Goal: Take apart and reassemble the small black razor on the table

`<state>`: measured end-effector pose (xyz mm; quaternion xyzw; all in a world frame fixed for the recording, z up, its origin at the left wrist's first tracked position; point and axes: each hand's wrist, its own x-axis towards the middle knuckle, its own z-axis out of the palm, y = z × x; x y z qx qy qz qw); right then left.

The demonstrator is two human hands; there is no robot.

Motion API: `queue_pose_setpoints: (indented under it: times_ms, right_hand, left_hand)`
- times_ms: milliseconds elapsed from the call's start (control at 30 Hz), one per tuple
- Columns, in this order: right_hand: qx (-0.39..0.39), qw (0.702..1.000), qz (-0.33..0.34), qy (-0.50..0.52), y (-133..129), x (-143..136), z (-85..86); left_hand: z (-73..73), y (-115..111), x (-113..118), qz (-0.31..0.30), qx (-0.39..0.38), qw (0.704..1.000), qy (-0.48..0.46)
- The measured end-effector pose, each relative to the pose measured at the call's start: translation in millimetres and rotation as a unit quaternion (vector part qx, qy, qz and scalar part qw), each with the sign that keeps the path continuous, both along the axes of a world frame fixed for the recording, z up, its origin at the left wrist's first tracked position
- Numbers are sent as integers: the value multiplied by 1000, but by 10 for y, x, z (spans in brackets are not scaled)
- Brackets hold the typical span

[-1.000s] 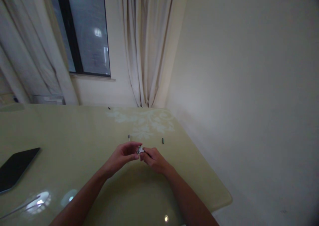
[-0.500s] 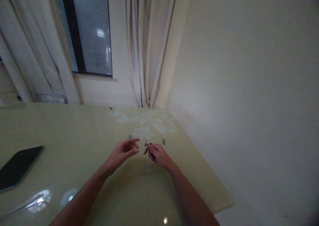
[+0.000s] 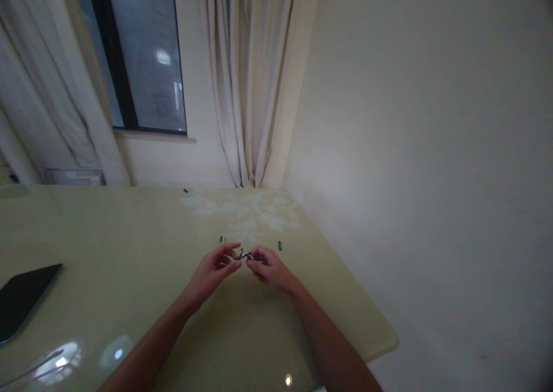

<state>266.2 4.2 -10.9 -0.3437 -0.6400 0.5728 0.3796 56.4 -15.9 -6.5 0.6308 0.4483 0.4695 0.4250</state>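
My right hand pinches a small dark piece with a shiny metallic part between thumb and fingers, held above the table. Its exact kind is too small to make out. My left hand meets the piece's left end, thumb below and fingertips behind, with the index finger stretched out above. Behind my left fingers a small dark piece rests on the table. Another small dark bar lies just beyond my right hand.
The pale, glossy table has a white floral pattern at its far corner. A dark flat panel lies at the left, with a thin stick-like thing nearer. A tiny dark piece sits by the far edge. A wall borders the right.
My left hand has come to the left end of the small piece, its fingers closing around it. My right hand has shifted slightly left with the piece. The view has turned slightly right.
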Motion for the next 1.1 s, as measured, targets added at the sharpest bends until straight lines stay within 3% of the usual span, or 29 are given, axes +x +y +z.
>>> queue_pose_setpoints:
  times_ms: [133, 200, 267, 400, 600, 700, 800, 933, 1000, 1100]
  right_hand:
    - [60, 978, -201, -16, 288, 392, -12]
    - [108, 936, -326, -81, 426, 697, -35]
    - [120, 887, -398, -202, 511, 971, -76]
    - [81, 798, -464, -375, 534, 1192, -162]
    - [66, 759, -458, -458, 507, 1030, -157]
    - [60, 761, -444, -470, 506, 1007, -155]
    - [70, 761, -449, -464, 499, 1020, -162]
    - [146, 774, -496, -365, 474, 933, -108]
    - [178, 822, -480, -249, 455, 804, -58]
    - [156, 920, -348, -85, 425, 581, -8]
  left_hand:
    - [-81, 78, -131, 86, 25, 991, 102]
    - [-128, 95, -195, 146, 28, 965, 216]
    - [-164, 94, -236, 189, 15, 923, 334]
    - [-177, 86, -228, 177, -38, 861, 475]
    - [-124, 130, -213, 142, -70, 833, 530]
    - [-133, 141, -224, 134, -60, 848, 509]
    - [-136, 155, -142, 133, -17, 884, 448]
    - [-49, 196, 223, 132, 55, 931, 337]
    - [27, 220, 494, 122, 70, 948, 286]
    - [125, 277, 890, 57, 106, 965, 235]
